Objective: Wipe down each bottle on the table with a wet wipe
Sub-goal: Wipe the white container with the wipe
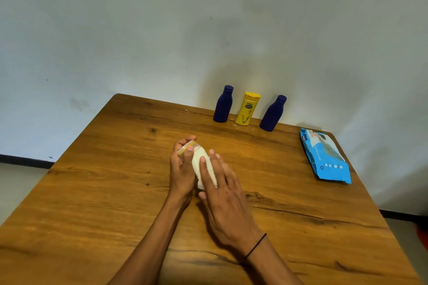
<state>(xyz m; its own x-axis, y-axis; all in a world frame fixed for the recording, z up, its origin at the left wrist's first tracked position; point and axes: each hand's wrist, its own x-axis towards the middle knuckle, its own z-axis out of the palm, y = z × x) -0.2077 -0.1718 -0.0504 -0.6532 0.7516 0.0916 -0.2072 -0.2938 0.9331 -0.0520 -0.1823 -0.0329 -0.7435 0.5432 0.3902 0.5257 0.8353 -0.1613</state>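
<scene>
Table edges: your wooden table (97,192) shows its far edge against the wall, its left edge running down toward you, and its right edge beyond the wipes pack.
Open room: you have bare wood to the left of your hands, and a wide bare strip between your hands and the wipes pack.
Bottle in hand: the white bottle (201,164) is tilted over the middle of the table, cap end pointing away and to the left; its clear cap has a yellow ring.
Left hand: your left hand (181,169) grips the bottle at its cap end, fingers curled round it.
Right hand: your right hand (223,194) lies along the bottle's body with its fingers stretched out flat against it; you wear a thin black band on that wrist. A wipe under this hand cannot be made out.
Back row: three bottles stand upright along the far edge, close to the wall: the left dark blue bottle (222,104), the yellow bottle (247,109) just beside it, and the right dark blue bottle (272,114) a little further over. All are capped; what they hold cannot be seen.
Wipes pack: the blue wet wipes pack (325,156) lies flat near the right edge, well apart from your hands; whether its flap is open cannot be told.
</scene>
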